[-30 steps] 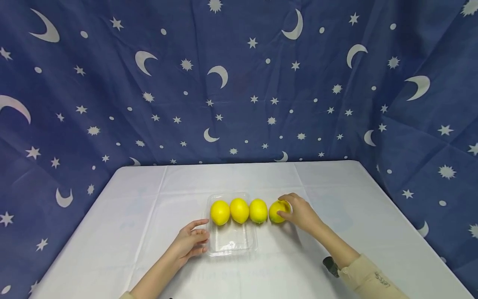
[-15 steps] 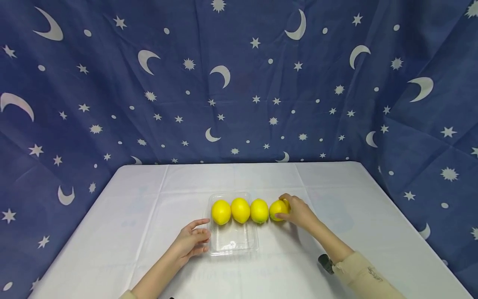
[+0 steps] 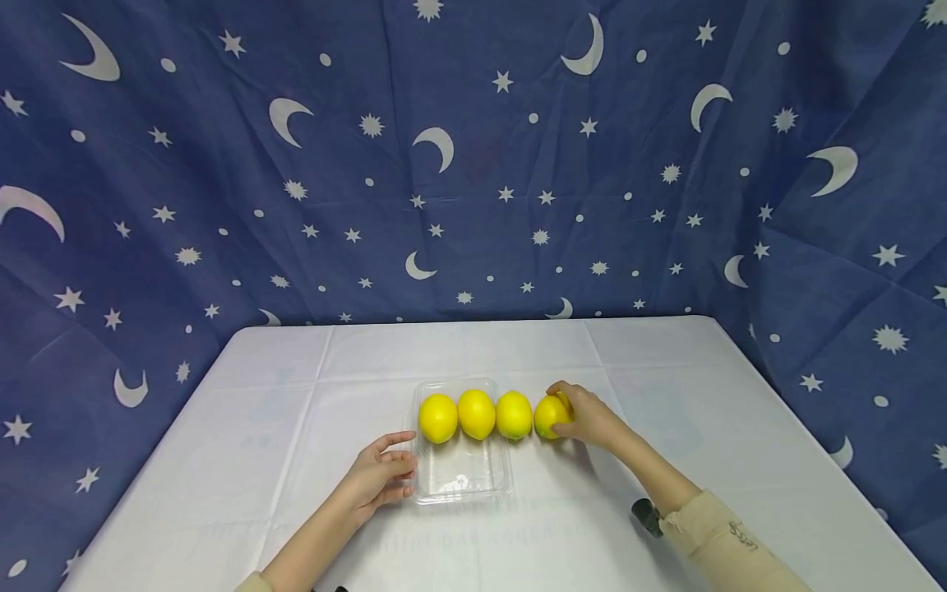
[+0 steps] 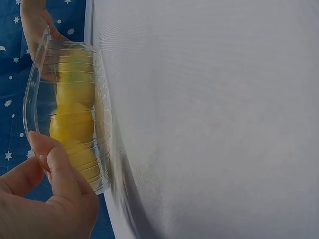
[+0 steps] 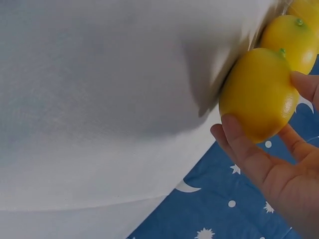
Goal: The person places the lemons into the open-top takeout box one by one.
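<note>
A clear plastic box (image 3: 462, 485) stands on the white table, with two yellow lemons (image 3: 438, 418) (image 3: 477, 414) side by side in its far half. A third lemon (image 3: 514, 415) is in line with them at the box's right edge; whether it rests on the rim or outside it, I cannot tell. My right hand (image 3: 592, 418) holds another lemon (image 5: 259, 94) at the right end of the row, fingers and thumb around it. On the box's left side, my left hand (image 3: 377, 477) pinches the rim, as the left wrist view shows with the fingers (image 4: 52, 159) bent over it.
White cloth covers the table (image 3: 311, 411). Behind and beside it hangs a dark blue curtain (image 3: 473, 164) with moons and stars. A dark object (image 3: 647, 518) shows under the right forearm beside the beige sleeve (image 3: 718, 534).
The lemon in my right hand has shifted slightly left, nearer its neighbour. My left hand and the box have stayed in place.
</note>
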`<state>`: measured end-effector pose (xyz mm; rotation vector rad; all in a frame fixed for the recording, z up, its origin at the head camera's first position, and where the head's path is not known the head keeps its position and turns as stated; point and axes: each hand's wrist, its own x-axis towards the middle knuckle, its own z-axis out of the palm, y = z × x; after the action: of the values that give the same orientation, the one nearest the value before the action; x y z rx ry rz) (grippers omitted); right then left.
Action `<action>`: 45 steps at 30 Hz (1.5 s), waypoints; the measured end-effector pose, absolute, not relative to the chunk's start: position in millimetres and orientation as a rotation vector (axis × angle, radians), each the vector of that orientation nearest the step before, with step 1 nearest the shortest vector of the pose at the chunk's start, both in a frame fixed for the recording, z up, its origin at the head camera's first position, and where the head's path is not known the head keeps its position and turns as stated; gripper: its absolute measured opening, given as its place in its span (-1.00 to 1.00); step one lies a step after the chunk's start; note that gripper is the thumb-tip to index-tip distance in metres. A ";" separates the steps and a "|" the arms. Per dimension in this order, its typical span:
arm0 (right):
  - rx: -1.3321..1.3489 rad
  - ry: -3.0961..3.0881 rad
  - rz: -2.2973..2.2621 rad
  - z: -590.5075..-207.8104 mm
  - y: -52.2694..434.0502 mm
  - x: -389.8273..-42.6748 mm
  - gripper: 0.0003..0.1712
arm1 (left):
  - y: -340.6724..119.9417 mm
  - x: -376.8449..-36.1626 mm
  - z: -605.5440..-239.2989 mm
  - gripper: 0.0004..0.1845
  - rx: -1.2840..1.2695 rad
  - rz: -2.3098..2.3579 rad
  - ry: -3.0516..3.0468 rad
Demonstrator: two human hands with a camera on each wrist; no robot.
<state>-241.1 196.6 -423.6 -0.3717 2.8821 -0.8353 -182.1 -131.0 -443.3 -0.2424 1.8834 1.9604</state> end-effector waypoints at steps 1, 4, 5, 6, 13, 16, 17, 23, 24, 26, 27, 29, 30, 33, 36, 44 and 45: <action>-0.383 2.876 -0.827 -423.4 197.0 -241.1 -0.44 | -131.0 -182.3 -443.7 -0.46 -0.245 1.960 1.886; -0.407 2.863 -0.816 -421.6 197.8 -241.3 -0.44 | -131.4 -182.6 -443.9 -0.46 -0.240 1.962 1.884; -0.412 2.861 -0.815 -420.8 198.1 -241.4 -0.44 | -131.7 -182.7 -444.1 -0.46 -0.234 1.962 1.881; -0.414 2.860 -0.812 -420.4 198.4 -241.6 -0.45 | -131.8 -182.7 -444.1 -0.45 -0.229 1.961 1.879; -0.354 2.883 -0.861 -420.4 198.1 -242.4 -0.55 | -131.8 -182.3 -442.9 -0.44 -0.227 1.958 1.878; -0.320 2.865 -0.875 -420.0 198.7 -241.6 -0.52 | -131.0 -182.3 -442.4 -0.45 -0.242 1.958 1.884; -0.313 2.855 -0.876 -419.8 199.1 -241.3 -0.51 | -130.9 -182.4 -442.5 -0.45 -0.246 1.957 1.885; -0.268 2.823 -0.883 -419.2 198.7 -240.3 -0.46 | -130.6 -182.2 -442.4 -0.46 -0.254 1.953 1.891; -0.263 2.823 -0.885 -419.5 198.2 -240.1 -0.46 | -130.6 -182.0 -442.3 -0.46 -0.256 1.952 1.891; -0.255 2.827 -0.883 -420.4 197.2 -239.9 -0.47 | -130.7 -181.7 -441.8 -0.46 -0.259 1.952 1.888; -0.250 2.829 -0.882 -421.0 196.7 -239.8 -0.47 | -130.8 -181.5 -441.6 -0.46 -0.258 1.952 1.887; -0.253 2.832 -0.879 -421.8 196.2 -239.4 -0.47 | -131.2 -181.3 -441.4 -0.46 -0.256 1.951 1.883; -0.252 2.834 -0.876 -422.3 196.1 -239.2 -0.47 | -131.5 -181.2 -441.4 -0.46 -0.254 1.951 1.882; -0.245 2.833 -0.875 -422.2 196.8 -238.4 -0.47 | -132.1 -181.1 -441.6 -0.45 -0.248 1.950 1.879; -0.252 2.833 -0.881 -420.7 198.5 -237.4 -0.46 | -132.4 -181.5 -441.8 -0.45 -0.244 1.957 1.871; -0.344 2.831 -0.926 -414.2 200.3 -230.6 -0.43 | -132.2 -182.8 -440.9 -0.45 -0.252 1.958 1.875; -0.355 2.831 -0.933 -413.5 200.3 -229.6 -0.44 | -132.1 -183.1 -440.6 -0.45 -0.252 1.958 1.876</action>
<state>-229.6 200.3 -413.5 -0.3553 2.8310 -0.9335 -183.1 -132.1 -440.6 -0.2524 1.8763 1.9583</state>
